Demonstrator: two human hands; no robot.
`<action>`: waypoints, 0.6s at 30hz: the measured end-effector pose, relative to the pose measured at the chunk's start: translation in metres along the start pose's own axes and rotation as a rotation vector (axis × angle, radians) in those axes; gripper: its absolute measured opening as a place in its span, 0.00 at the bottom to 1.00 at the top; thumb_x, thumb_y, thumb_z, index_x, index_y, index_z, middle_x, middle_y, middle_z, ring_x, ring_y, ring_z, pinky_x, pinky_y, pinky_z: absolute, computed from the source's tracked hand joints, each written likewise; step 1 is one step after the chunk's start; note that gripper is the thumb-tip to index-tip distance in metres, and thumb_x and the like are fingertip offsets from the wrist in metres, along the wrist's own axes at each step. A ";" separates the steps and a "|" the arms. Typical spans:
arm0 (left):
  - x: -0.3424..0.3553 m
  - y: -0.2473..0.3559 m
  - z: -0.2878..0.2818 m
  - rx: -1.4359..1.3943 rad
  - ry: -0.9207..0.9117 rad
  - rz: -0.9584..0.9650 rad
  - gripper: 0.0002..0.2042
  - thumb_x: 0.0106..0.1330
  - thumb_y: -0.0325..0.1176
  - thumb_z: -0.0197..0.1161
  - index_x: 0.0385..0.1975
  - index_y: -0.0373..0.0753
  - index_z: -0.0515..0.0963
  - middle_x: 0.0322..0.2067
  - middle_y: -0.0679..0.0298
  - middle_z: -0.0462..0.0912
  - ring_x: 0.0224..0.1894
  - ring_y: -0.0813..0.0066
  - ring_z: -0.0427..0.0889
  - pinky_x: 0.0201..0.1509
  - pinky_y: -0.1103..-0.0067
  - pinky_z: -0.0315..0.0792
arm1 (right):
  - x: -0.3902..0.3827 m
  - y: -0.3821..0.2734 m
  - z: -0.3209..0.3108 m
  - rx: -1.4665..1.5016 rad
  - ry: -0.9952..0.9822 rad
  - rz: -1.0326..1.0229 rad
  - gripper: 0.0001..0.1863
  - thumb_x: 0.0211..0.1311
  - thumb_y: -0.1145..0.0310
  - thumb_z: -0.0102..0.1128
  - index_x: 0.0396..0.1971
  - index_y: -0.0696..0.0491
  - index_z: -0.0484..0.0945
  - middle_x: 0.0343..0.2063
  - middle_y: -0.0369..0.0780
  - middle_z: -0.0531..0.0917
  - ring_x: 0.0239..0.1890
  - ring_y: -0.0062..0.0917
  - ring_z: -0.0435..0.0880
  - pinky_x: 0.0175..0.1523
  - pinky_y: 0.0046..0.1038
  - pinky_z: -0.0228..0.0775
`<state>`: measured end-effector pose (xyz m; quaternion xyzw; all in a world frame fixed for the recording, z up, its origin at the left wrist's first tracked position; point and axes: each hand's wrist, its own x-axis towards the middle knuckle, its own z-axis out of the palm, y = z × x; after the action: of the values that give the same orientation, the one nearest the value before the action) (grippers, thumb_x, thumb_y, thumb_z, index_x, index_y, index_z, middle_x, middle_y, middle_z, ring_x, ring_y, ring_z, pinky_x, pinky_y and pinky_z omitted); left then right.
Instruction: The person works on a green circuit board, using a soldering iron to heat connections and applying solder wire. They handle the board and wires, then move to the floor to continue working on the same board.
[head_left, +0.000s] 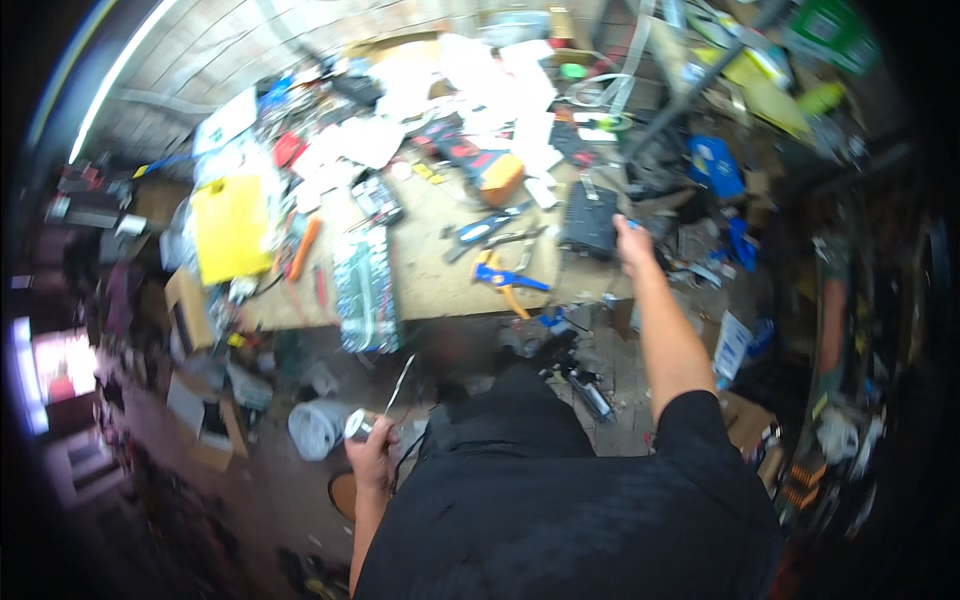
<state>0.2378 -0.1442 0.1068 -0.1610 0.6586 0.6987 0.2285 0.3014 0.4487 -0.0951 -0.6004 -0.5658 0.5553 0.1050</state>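
Note:
In my left hand (372, 450), low beside my lap, is a small white spool (357, 425) with a pale strand rising from it. My right hand (632, 245) reaches to the bench's right part, fingers curled at the right edge of a black box (590, 218); a small blue bit shows by the fingertips, and what they grip is unclear. Left of the box lie a blue-and-black tool (480, 230) and blue-and-orange pliers (500, 275). A long green circuit board (365, 285) overhangs the front edge of the bench (430, 295).
A yellow sheet (230, 230), orange-handled tools (303, 245), an orange-and-black meter (480, 165) and white papers crowd the bench. A translucent bucket (310, 430) and an open carton (200, 415) stand on the cluttered floor. Blue plastic pieces (715, 165) are heaped at the right.

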 end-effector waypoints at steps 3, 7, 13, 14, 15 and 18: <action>-0.004 0.001 -0.002 0.007 0.025 0.030 0.09 0.63 0.25 0.68 0.38 0.37 0.74 0.30 0.63 0.81 0.26 0.75 0.79 0.34 0.78 0.75 | 0.011 0.013 -0.003 0.126 -0.096 0.033 0.21 0.66 0.45 0.65 0.39 0.50 0.81 0.30 0.32 0.80 0.29 0.21 0.75 0.31 0.29 0.65; -0.008 0.001 -0.005 -0.037 0.050 0.021 0.12 0.62 0.25 0.70 0.40 0.37 0.73 0.31 0.62 0.82 0.27 0.76 0.80 0.35 0.79 0.75 | 0.018 0.025 -0.012 0.196 -0.190 0.028 0.19 0.71 0.49 0.59 0.43 0.50 0.81 0.29 0.31 0.82 0.24 0.19 0.77 0.28 0.24 0.64; -0.013 -0.005 -0.007 -0.125 0.112 0.039 0.12 0.62 0.27 0.70 0.40 0.38 0.73 0.32 0.63 0.82 0.27 0.76 0.81 0.33 0.79 0.77 | 0.016 0.026 -0.001 0.278 -0.141 -0.033 0.17 0.73 0.49 0.58 0.36 0.48 0.81 0.21 0.28 0.77 0.17 0.15 0.68 0.22 0.24 0.55; -0.012 -0.005 -0.009 -0.127 0.121 0.045 0.11 0.63 0.27 0.70 0.40 0.38 0.73 0.32 0.62 0.82 0.27 0.76 0.80 0.34 0.78 0.76 | 0.017 0.024 -0.003 0.258 -0.142 -0.017 0.18 0.73 0.48 0.57 0.37 0.49 0.81 0.22 0.29 0.78 0.18 0.16 0.69 0.24 0.24 0.57; -0.011 -0.005 -0.010 -0.128 0.123 0.051 0.10 0.64 0.27 0.69 0.40 0.38 0.73 0.32 0.61 0.82 0.27 0.75 0.80 0.34 0.77 0.76 | 0.020 0.023 -0.007 0.240 -0.140 -0.002 0.19 0.73 0.47 0.57 0.38 0.50 0.80 0.23 0.30 0.78 0.19 0.17 0.70 0.25 0.25 0.59; -0.006 -0.004 -0.014 -0.185 0.156 0.039 0.10 0.65 0.29 0.69 0.40 0.39 0.74 0.32 0.61 0.82 0.27 0.75 0.80 0.34 0.77 0.76 | 0.039 0.035 -0.012 0.220 -0.125 -0.013 0.24 0.73 0.46 0.57 0.46 0.55 0.79 0.33 0.35 0.82 0.30 0.22 0.78 0.36 0.29 0.70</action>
<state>0.2439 -0.1588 0.1058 -0.2226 0.6102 0.7460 0.1470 0.3202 0.4737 -0.1389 -0.5458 -0.5107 0.6498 0.1381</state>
